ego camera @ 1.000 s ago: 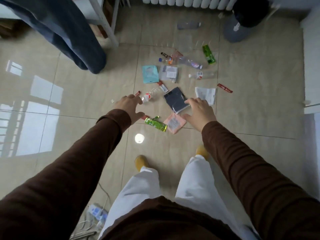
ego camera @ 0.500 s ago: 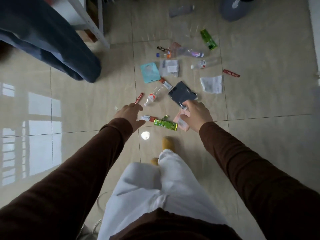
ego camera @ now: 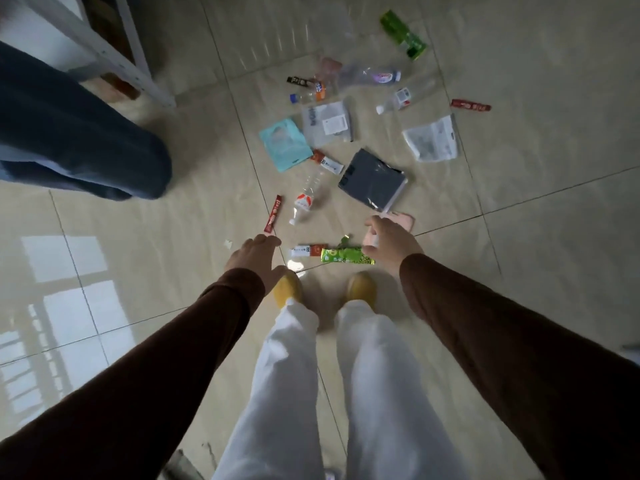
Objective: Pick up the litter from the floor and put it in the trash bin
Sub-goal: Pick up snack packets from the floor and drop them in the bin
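Since half a second ago we stepped closer; our right hand [ego camera: 388, 242] spreads over the pink packet [ego camera: 403, 220], left hand [ego camera: 258, 259] open, empty beside the green wrapper [ego camera: 346, 255].

Single head view, steeply down at tiled floor [ego camera: 540, 258].

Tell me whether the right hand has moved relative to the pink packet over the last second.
Yes. The right hand was beside the pink packet and now covers most of it, fingers spread, with only its far corner showing.
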A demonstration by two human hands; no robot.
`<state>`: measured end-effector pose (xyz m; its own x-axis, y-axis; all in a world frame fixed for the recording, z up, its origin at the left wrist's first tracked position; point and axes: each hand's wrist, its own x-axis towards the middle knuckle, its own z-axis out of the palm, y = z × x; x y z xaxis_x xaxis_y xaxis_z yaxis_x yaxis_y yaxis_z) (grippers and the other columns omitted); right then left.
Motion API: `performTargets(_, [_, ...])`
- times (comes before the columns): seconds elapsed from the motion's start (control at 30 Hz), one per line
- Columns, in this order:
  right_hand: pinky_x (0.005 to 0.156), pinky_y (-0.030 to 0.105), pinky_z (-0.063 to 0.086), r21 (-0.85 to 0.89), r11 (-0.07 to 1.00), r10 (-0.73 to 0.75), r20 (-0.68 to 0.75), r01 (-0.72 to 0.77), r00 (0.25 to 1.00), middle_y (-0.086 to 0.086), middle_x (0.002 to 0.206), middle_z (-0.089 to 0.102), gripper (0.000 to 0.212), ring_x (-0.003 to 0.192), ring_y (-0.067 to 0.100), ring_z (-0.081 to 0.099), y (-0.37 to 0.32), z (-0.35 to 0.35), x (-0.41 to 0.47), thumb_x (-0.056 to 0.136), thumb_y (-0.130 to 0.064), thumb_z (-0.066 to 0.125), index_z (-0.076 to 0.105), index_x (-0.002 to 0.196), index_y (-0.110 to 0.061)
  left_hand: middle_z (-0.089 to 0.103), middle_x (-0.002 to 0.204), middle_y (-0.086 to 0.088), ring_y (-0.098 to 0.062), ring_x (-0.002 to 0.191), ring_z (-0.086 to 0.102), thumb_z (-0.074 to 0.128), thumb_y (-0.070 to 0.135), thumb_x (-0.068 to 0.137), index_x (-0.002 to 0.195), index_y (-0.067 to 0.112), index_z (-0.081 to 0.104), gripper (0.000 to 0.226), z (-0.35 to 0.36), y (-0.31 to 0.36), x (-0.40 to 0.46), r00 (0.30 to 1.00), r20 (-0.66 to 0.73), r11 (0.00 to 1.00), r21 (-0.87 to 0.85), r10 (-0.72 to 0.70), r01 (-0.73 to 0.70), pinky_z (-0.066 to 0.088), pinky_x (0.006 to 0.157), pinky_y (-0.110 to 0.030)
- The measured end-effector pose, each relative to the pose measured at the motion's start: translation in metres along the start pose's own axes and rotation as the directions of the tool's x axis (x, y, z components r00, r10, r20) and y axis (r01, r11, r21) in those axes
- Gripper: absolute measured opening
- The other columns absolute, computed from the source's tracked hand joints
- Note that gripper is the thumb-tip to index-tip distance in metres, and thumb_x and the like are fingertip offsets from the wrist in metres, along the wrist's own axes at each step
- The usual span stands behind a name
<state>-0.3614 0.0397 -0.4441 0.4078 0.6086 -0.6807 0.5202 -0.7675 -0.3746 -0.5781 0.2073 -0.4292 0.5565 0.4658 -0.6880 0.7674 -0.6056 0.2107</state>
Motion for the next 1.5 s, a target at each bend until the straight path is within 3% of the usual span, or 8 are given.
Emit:
performTargets(0.33, [0.08,0.04,0.047,-0.187,0.982,0.026,0.054,-0.015,0.998,0.011,0.118,0.054,0.048,0.108,0.031,0.057,0.086,0.171,0.152,0.086,-0.019,0.068,0.045,0.127,-0.015,0.051,0.138,-0.003,-0.024,0.127,0.048,0.065,0.034,0.088,0.141,0.019,0.044,0.059,0.166,-0.043,0.181,0.984,0.179,0.993,0.108,0.021,-0.041,0.043,0.103,-0.04])
performTargets(0.57, [0.079,0.043,0.048,-0.391,0.921,0.005,-0.005,-0.007,1.0,0.01,0.123,0.054,0.054,0.11,0.03,0.053,0.139,0.279,0.241,0.087,-0.018,0.061,0.04,0.136,-0.012,0.054,0.123,-0.003,-0.024,0.114,0.053,0.068,0.022,0.084,0.128,0.017,0.051,0.047,0.289,-0.047,0.29,0.989,0.13,0.976,0.198,0.066,-0.091,0.047,0.093,-0.04])
performTargets(0.77, [0.086,0.042,0.043,-0.541,0.841,-0.045,-0.024,0.025,0.999,0.01,0.118,0.059,0.04,0.112,0.031,0.051,0.179,0.345,0.285,0.088,-0.021,0.062,0.047,0.123,-0.012,0.049,0.125,-0.003,-0.024,0.113,0.051,0.073,0.018,0.079,0.131,0.017,0.048,0.057,0.37,-0.055,0.344,0.996,0.029,0.956,0.279,0.083,-0.088,0.046,0.092,-0.038])
performTargets(0.9, [0.088,0.042,0.04,-0.583,0.81,-0.087,-0.024,0.057,0.996,0.009,0.112,0.065,0.031,0.108,0.031,0.055,0.187,0.36,0.301,0.088,-0.01,0.043,0.055,0.116,-0.013,0.054,0.121,-0.001,-0.024,0.11,0.052,0.064,0.008,0.082,0.125,0.022,0.052,0.047,0.392,-0.058,0.358,0.985,-0.074,0.94,0.317,0.154,-0.123,0.041,0.09,-0.035])
performTargets(1.0, [0.096,0.042,0.042,-0.479,0.877,-0.079,-0.064,0.039,0.995,0.007,0.115,0.067,0.027,0.113,0.029,0.055,0.193,0.348,0.303,0.093,-0.013,0.052,0.066,0.116,-0.016,0.067,0.097,0.0,-0.026,0.092,0.062,0.056,0.014,0.091,0.107,0.024,0.053,0.019,0.383,-0.061,0.35,0.987,-0.12,0.99,0.109,0.108,-0.095,0.042,0.081,-0.035])
performTargets(1.13, [0.083,0.043,0.052,0.01,0.994,0.107,-0.338,-0.11,0.935,0.012,0.106,0.067,0.028,0.102,0.029,0.06,0.198,0.314,0.291,0.093,-0.032,0.064,0.068,0.11,-0.01,0.061,0.077,-0.001,-0.02,0.06,0.055,0.051,0.025,0.099,0.101,0.018,0.046,0.01,0.348,-0.07,0.331,0.957,-0.281,0.928,-0.369,-0.07,-0.04,0.038,0.052,-0.03])
performTargets(1.27, [0.081,0.045,0.055,0.476,0.835,0.463,-0.333,-0.277,0.822,0.013,0.095,0.071,0.03,0.096,0.032,0.064,0.207,0.29,0.292,0.09,-0.037,0.068,0.069,0.095,-0.007,0.063,0.088,-0.007,-0.024,0.072,0.056,0.054,0.021,0.096,0.1,0.009,0.056,0.013,0.304,-0.102,0.345,0.858,-0.438,0.829,-0.558,-0.266,-0.028,0.041,0.057,-0.031])
performTargets(1.5, [0.101,0.043,0.039,0.341,0.673,0.738,-0.243,-0.657,0.63,0.018,0.136,0.053,0.055,0.129,0.038,0.043,0.252,0.297,0.317,0.09,-0.056,0.058,0.064,0.123,-0.013,0.047,0.127,-0.022,-0.041,0.109,0.049,0.053,0.021,0.095,0.107,-0.004,0.062,0.029,0.288,-0.144,0.413,0.81,-0.306,0.817,-0.477,-0.501,0.325,0.045,0.093,-0.043])
